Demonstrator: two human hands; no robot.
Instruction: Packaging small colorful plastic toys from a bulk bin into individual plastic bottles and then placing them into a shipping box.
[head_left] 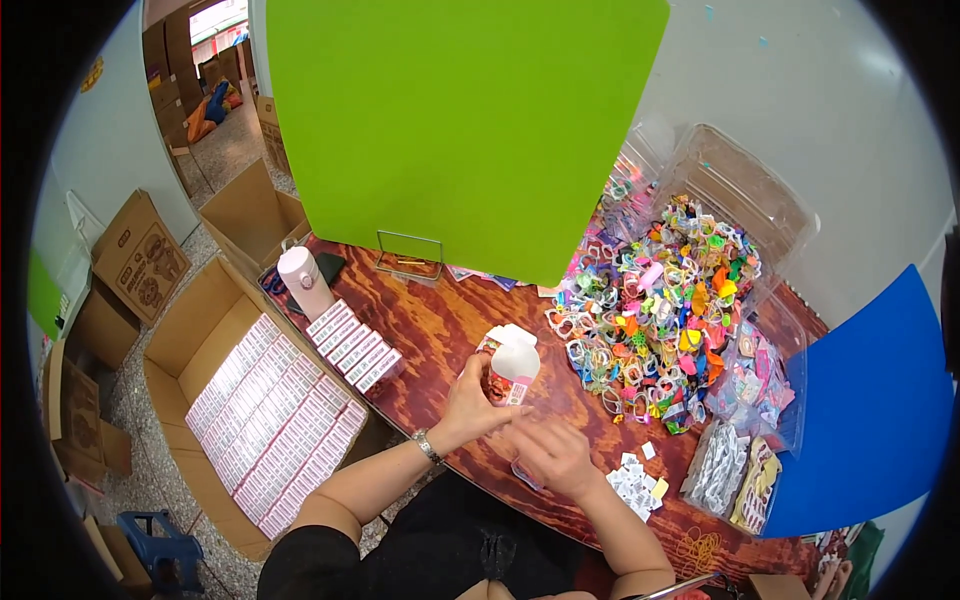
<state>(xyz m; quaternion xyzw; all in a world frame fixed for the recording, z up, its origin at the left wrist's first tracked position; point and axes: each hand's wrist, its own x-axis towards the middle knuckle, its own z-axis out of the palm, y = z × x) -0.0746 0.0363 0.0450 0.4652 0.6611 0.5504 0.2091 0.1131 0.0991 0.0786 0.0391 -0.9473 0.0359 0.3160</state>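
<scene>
In my left hand (468, 402) is a small white-and-red paper box (513, 370), its top flaps standing up and its white inside showing. My fingers wrap round its left side and the thumb presses low on the front. Just below and to the right of the box, my right hand (548, 452) is smeared by motion; whether it holds anything cannot be made out. To the right of both hands spreads a big heap of small colourful plastic trinkets (665, 310). Small white paper squares (637, 487) lie close to my right forearm.
On the left, a large carton (215, 480) holds rows of packed small boxes. Several closed small boxes (352, 345) and a pink bottle (304, 280) stand at the table's left edge. A green board (450, 120) rises behind; a blue board (860, 420) leans right, beside clear bins (715, 465).
</scene>
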